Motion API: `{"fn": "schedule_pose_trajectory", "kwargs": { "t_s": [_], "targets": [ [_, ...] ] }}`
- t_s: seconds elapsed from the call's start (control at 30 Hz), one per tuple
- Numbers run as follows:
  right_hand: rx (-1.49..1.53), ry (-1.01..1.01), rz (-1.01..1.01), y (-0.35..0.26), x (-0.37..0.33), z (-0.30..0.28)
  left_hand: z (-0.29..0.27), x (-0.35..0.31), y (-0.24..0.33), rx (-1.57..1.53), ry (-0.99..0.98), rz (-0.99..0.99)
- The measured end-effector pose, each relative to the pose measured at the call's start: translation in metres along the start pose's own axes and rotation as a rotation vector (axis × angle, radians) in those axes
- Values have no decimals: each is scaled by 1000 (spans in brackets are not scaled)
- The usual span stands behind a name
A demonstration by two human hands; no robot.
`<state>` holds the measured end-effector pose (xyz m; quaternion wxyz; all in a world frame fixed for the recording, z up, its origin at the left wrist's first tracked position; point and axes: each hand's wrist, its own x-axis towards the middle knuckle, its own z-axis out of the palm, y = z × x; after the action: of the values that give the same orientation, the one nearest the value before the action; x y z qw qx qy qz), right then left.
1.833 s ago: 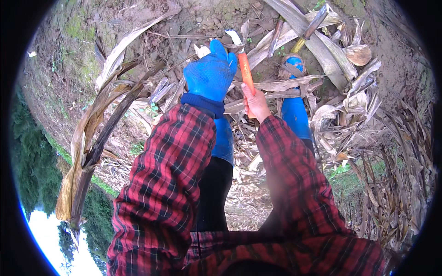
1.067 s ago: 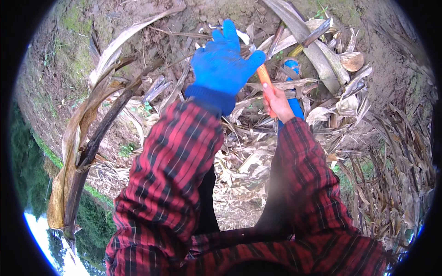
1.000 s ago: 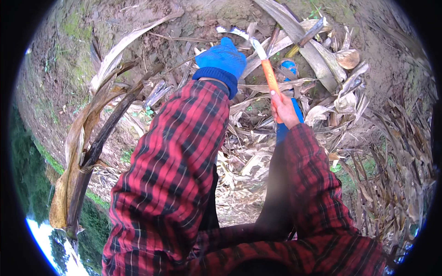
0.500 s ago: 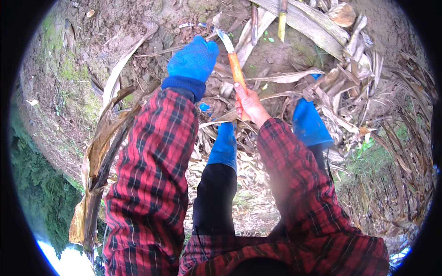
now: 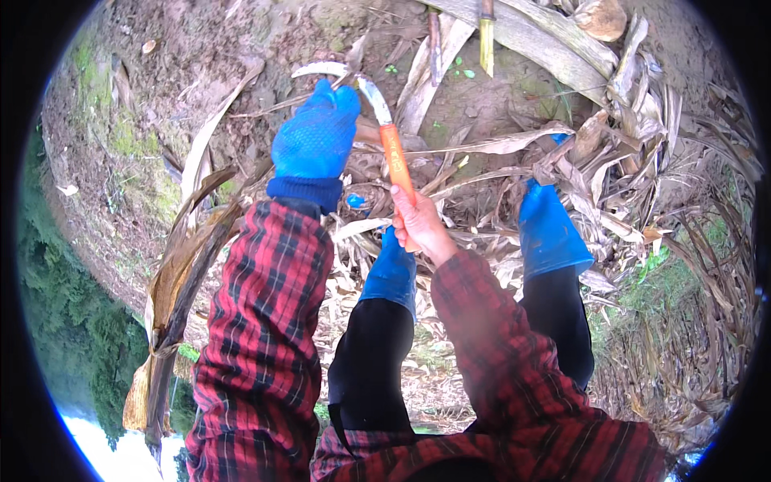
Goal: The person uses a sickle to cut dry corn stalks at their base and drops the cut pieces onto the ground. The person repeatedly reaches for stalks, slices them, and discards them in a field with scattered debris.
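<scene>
Sickle (image 5: 394, 155) in right grip (image 5: 422, 226), blade (image 5: 375, 100) part-hidden; left grip (image 5: 315, 135), hold unclear

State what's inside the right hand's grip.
The right hand holds an orange sickle handle: its upper length and part of its lower end show; the hand covers the stretch between.

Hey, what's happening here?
A person in red plaid grips a sickle by its orange handle with the bare right hand. Its curved blade arcs just beyond the left hand, which wears a blue glove; whether that hand holds anything is unclear. Dry leaves lie across the soil around blue boots.
</scene>
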<state>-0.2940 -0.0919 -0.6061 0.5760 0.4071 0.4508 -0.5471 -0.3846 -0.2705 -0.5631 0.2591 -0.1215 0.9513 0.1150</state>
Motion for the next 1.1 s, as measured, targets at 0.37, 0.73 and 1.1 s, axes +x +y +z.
{"fn": "schedule_pose_trajectory", "kwargs": {
  "t_s": [0.37, 0.73, 1.1],
  "targets": [
    [-264, -28, -179, -4, 36, -44, 19, -5, -15, 14, 123, 74],
    [-433, 43, -336, -50, 80, 7, 20, 2, -15, 21, 102, 95],
    [-184, 60, -110, 6, 20, -10, 17, -1, -8, -118, 257, -109]
  ]
}}
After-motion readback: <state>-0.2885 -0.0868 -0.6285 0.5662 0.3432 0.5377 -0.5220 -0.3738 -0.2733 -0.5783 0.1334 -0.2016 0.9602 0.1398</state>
